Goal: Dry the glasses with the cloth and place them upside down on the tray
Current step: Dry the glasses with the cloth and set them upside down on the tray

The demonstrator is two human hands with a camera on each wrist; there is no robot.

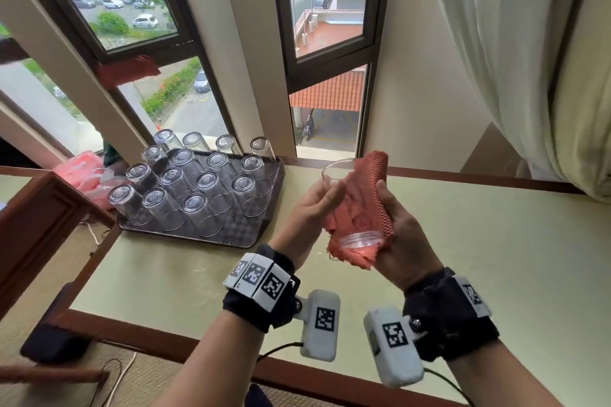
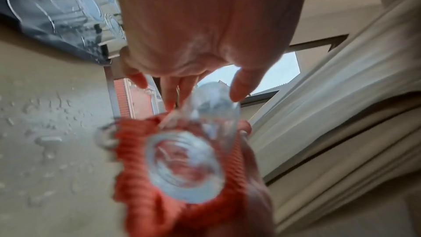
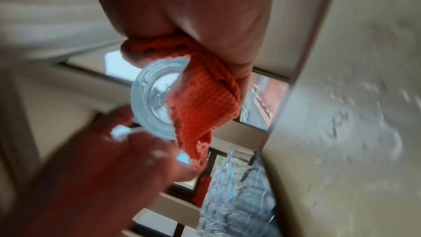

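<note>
Your right hand (image 1: 395,231) grasps the cloth (image 1: 362,205), wrapped round the glass (image 1: 350,208) you hold tilted above the bench (image 1: 463,258), base toward you and open mouth toward the window. Your left hand (image 1: 310,208) grips the glass near its rim. The tray (image 1: 244,236) sits on the bench to your left, carrying rows of glasses (image 1: 198,188), all upside down.
</note>
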